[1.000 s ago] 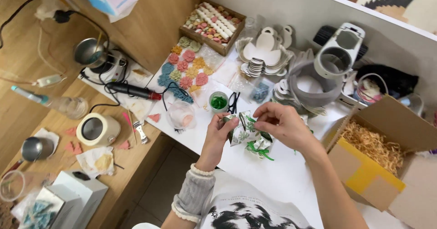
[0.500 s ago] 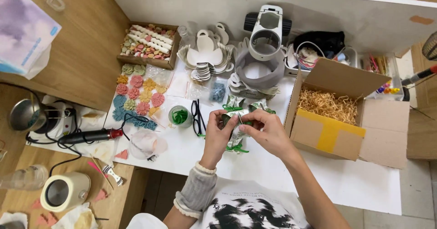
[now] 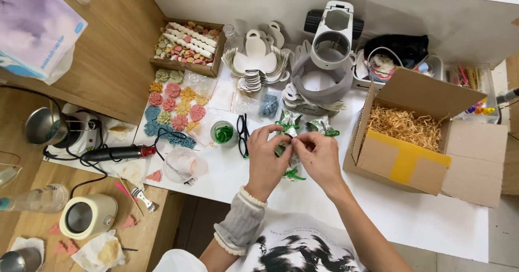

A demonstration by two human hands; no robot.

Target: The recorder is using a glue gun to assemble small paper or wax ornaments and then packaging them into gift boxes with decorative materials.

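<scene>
Wrapped packet [image 3: 288, 142] with green ribbon is sitting between your hands, just left of the cardboard box [image 3: 403, 137] on the desk [image 3: 432, 223]. Your left hand [image 3: 266, 161] and right hand [image 3: 319, 156] are pinching it together. Pulling unevenly, I judge, is risking a slipped ribbon or torn wrap.

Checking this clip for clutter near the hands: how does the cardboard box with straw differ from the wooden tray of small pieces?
The cardboard box sits right of the hands, flaps open, and holds loose tan straw; it bears a yellow tape strip. The wooden tray lies far left at the back, shallow and flapless, packed with small coloured pieces and white sticks. The box looks clearly bigger. Both are open-topped and rest on the white table.
</scene>
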